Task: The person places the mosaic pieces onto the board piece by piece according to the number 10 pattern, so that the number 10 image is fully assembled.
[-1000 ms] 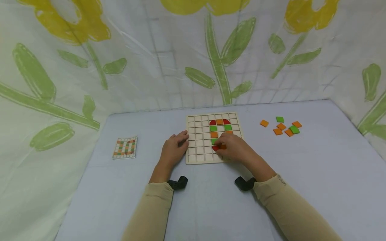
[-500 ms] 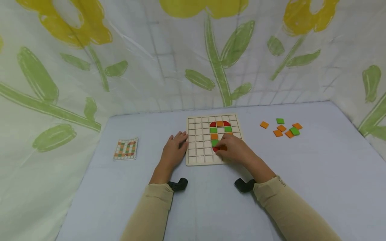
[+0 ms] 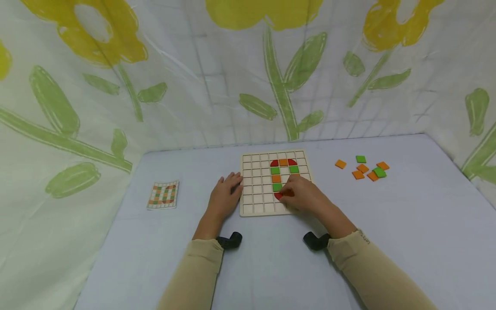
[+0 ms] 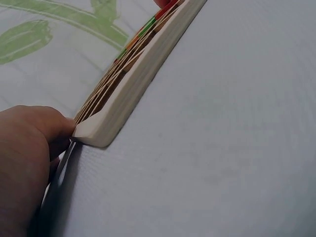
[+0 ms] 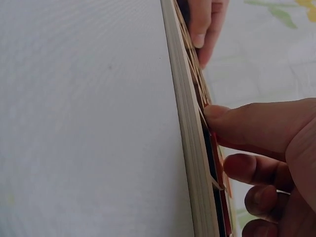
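A pale wooden grid board (image 3: 252, 199) lies on the table with red, green and orange tiles forming a ring on its right half. My left hand (image 3: 225, 196) rests beside the board's left edge, and its thumb touches the corner in the left wrist view. Over the lower part of the ring, my right hand (image 3: 304, 193) has thumb and index finger at a red rounded tile (image 3: 277, 196) seated in the grid. In the right wrist view the thumb presses onto red, fingers curled. The right hand hides the ring's lower right.
A small printed pattern card (image 3: 163, 195) lies to the left. Loose orange tiles (image 3: 340, 164) and green tiles (image 3: 361, 159) are scattered right of the board. Behind the table (image 3: 271, 267) hangs a flowered curtain (image 3: 186, 86).
The view has tilted slightly, so everything sits a little lower in the picture. Both hands keep nearly the same place on the board; the right fingertips stay at the red tile.
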A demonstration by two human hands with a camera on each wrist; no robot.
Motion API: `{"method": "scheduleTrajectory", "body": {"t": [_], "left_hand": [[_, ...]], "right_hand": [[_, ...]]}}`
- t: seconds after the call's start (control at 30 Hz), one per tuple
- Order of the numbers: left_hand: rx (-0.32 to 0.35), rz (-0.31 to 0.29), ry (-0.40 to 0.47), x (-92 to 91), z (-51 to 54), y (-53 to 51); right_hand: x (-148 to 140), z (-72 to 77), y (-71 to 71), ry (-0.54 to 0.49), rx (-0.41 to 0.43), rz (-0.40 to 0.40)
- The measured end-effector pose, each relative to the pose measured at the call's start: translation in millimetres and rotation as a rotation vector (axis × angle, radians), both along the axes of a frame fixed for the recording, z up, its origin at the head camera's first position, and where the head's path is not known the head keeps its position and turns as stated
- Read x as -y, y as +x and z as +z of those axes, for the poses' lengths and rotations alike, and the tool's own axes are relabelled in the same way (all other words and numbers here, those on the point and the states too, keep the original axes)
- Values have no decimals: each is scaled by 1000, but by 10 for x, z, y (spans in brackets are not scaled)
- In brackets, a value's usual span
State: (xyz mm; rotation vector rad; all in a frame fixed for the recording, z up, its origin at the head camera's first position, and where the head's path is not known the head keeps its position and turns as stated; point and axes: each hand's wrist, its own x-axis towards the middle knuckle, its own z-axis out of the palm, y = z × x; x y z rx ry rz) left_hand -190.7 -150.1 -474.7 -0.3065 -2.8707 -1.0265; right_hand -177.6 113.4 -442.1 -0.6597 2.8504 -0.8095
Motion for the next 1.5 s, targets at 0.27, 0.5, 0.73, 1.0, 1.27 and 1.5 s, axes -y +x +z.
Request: {"method": "scheduleTrajectory", "body": {"t": [0.27, 0.5, 0.73, 1.0, 1.27, 1.5], "left_hand": [[-1, -2, 12, 3, -6, -7], [-1, -4, 15, 15, -14, -11], [6, 5, 19, 36, -33, 5], [-9, -4, 6, 23, -40, -23], [2, 1, 3, 21, -19, -35], [14, -1, 13, 15, -35, -18]], "right_hand": [[-175, 126, -56, -12, 21, -109], [-807, 215, -279, -7, 27, -376], [-1290, 183, -446, 153, 101, -475], [-1506, 195, -519, 252, 138, -408], [-1507, 251, -571, 237, 166, -404], [-1504, 214, -595, 281, 143, -378]]}}
